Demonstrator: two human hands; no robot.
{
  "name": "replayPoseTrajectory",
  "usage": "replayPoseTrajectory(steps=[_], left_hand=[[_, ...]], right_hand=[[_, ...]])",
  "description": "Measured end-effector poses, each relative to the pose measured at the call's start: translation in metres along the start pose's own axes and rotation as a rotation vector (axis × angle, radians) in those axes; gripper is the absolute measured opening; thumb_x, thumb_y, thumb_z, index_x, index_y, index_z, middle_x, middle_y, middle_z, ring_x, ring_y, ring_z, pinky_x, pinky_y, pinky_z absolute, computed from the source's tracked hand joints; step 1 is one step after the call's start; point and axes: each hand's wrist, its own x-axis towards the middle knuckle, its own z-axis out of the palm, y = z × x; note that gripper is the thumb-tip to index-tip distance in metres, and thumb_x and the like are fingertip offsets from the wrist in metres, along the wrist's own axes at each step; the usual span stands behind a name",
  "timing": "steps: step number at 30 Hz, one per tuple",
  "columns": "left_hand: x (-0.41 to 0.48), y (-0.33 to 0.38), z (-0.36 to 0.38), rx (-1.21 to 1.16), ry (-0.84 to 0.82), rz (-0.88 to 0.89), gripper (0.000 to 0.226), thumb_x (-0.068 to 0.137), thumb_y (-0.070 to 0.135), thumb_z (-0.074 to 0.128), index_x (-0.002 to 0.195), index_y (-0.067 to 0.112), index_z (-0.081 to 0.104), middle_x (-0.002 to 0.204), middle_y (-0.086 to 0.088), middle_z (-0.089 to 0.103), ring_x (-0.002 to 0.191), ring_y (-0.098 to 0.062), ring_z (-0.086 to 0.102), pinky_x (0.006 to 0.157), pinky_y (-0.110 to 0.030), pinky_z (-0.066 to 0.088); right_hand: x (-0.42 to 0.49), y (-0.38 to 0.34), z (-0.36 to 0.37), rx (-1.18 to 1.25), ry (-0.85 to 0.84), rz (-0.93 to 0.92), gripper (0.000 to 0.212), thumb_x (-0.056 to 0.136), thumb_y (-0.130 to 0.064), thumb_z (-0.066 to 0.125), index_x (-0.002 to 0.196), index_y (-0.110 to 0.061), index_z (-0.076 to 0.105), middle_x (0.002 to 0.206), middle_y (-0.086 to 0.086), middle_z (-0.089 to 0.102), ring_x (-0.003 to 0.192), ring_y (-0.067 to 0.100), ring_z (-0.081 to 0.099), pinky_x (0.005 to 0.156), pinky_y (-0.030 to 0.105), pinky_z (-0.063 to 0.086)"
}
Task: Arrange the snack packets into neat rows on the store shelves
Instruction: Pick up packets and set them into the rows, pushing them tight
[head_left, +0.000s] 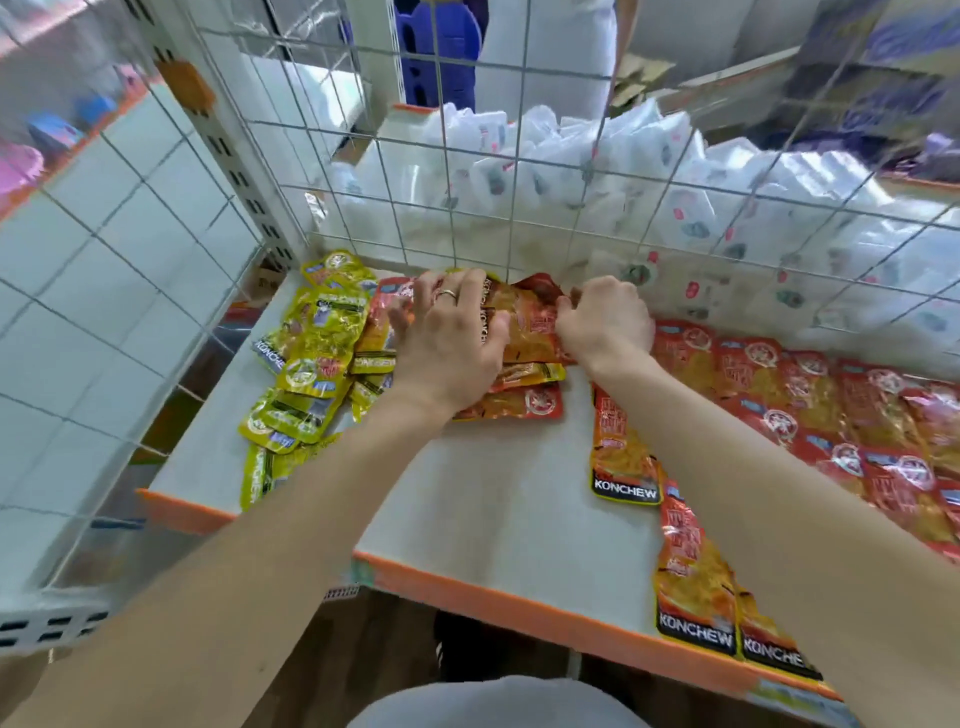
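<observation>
shelf (493, 493) roughly half done | red rows (831, 415) lie neat along the right side | yellow heap (311, 353) jumbled at left, unsorted | red pile (524, 322) loose at back middle | left grip (447, 338) flat, fingers spread, pressing the pile | right grip (602, 317) curled, pinching its edge

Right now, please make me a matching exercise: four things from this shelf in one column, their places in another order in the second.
1 yellow packets
2 red packet rows
3 white packets
4 left hand

A behind the wire grid
B on the red pile, back middle
C right part of the shelf
D left part of the shelf

Pairs: 1-D, 2-C, 3-A, 4-B
</observation>
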Motion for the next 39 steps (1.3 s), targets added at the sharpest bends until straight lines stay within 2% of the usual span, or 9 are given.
replayPoseTrajectory(steps=[8, 12, 17, 20, 23, 26, 29, 33, 39], left_hand=[[0.019, -0.016, 0.018, -0.032, -0.047, 0.038, 0.051, 0.099, 0.045, 0.046, 0.144, 0.020, 0.044, 0.146, -0.001, 0.050, 0.138, -0.022, 0.026, 0.110, -0.050, 0.021], [0.024, -0.015, 0.021, 0.082, -0.098, 0.050, 0.065, 0.094, 0.064, 0.044, 0.147, 0.027, 0.041, 0.155, -0.001, 0.036, 0.140, -0.027, 0.027, 0.109, -0.054, 0.022], [0.021, -0.016, 0.017, 0.115, -0.154, 0.079, 0.059, 0.094, 0.065, 0.045, 0.145, 0.035, 0.044, 0.156, 0.002, 0.033, 0.142, -0.027, 0.022, 0.111, -0.055, 0.017], [0.010, -0.018, 0.009, 0.090, -0.144, 0.111, 0.052, 0.094, 0.057, 0.053, 0.141, 0.034, 0.052, 0.156, 0.007, 0.037, 0.142, -0.024, 0.025, 0.111, -0.052, 0.016], [-0.005, -0.017, 0.004, 0.010, -0.066, 0.071, 0.047, 0.091, 0.049, 0.063, 0.133, 0.027, 0.062, 0.150, 0.008, 0.046, 0.140, -0.020, 0.032, 0.108, -0.045, 0.018], [-0.020, -0.013, -0.001, -0.151, 0.013, -0.059, 0.043, 0.084, 0.043, 0.071, 0.115, 0.014, 0.074, 0.135, 0.000, 0.062, 0.128, -0.022, 0.049, 0.104, -0.040, 0.027], [-0.036, -0.009, -0.011, -0.309, 0.101, -0.197, 0.039, 0.080, 0.037, 0.069, 0.101, 0.006, 0.078, 0.120, -0.005, 0.068, 0.112, -0.025, 0.062, 0.100, -0.039, 0.044], [-0.057, -0.008, -0.027, -0.469, 0.209, -0.457, 0.023, 0.088, 0.015, 0.073, 0.105, 0.000, 0.075, 0.126, -0.007, 0.064, 0.116, -0.018, 0.059, 0.096, -0.017, 0.038], [-0.097, -0.004, -0.053, -0.508, 0.364, -0.789, 0.013, 0.086, 0.020, 0.075, 0.090, 0.008, 0.078, 0.085, 0.000, 0.069, 0.094, -0.019, 0.068, 0.074, -0.022, 0.042]], right_hand=[[0.019, 0.010, 0.024, -0.050, 0.095, -0.056, 0.026, 0.096, -0.033, 0.059, 0.105, -0.016, 0.076, 0.097, 0.015, 0.072, 0.092, 0.038, 0.066, 0.065, 0.031, 0.041], [0.007, 0.017, 0.020, 0.139, 0.305, -0.219, 0.022, 0.093, -0.027, 0.063, 0.104, -0.016, 0.077, 0.096, 0.010, 0.076, 0.090, 0.035, 0.069, 0.070, 0.037, 0.053], [-0.011, 0.027, -0.004, 0.459, 0.412, -0.256, 0.019, 0.091, -0.025, 0.071, 0.106, -0.015, 0.078, 0.090, -0.003, 0.072, 0.076, 0.005, 0.062, 0.073, 0.023, 0.051], [-0.023, 0.022, -0.023, 0.783, 0.350, -0.140, 0.014, 0.088, -0.021, 0.075, 0.102, -0.023, 0.074, 0.085, -0.007, 0.058, 0.071, 0.000, 0.049, 0.071, 0.016, 0.044], [-0.035, 0.018, -0.037, 1.030, 0.202, 0.019, 0.002, 0.091, -0.020, 0.072, 0.092, -0.020, 0.073, 0.088, -0.007, 0.067, 0.074, 0.003, 0.060, 0.069, 0.017, 0.048], [-0.044, 0.021, -0.044, 1.224, 0.053, 0.145, 0.013, 0.095, -0.018, 0.066, 0.083, -0.021, 0.069, 0.077, -0.008, 0.071, 0.069, 0.006, 0.063, 0.064, 0.022, 0.050], [-0.054, 0.028, -0.046, 1.236, -0.064, 0.192, 0.012, 0.097, -0.019, 0.064, 0.086, -0.018, 0.067, 0.083, 0.002, 0.070, 0.073, 0.018, 0.062, 0.061, 0.030, 0.052], [-0.073, 0.039, -0.041, 1.213, -0.153, 0.201, 0.009, 0.096, -0.024, 0.065, 0.089, -0.019, 0.067, 0.081, 0.006, 0.064, 0.072, 0.022, 0.055, 0.066, 0.035, 0.049], [-0.102, 0.052, -0.043, 1.168, -0.295, 0.174, 0.007, 0.093, -0.019, 0.070, 0.093, -0.021, 0.063, 0.080, -0.002, 0.066, 0.057, 0.006, 0.059, 0.051, 0.023, 0.051]])
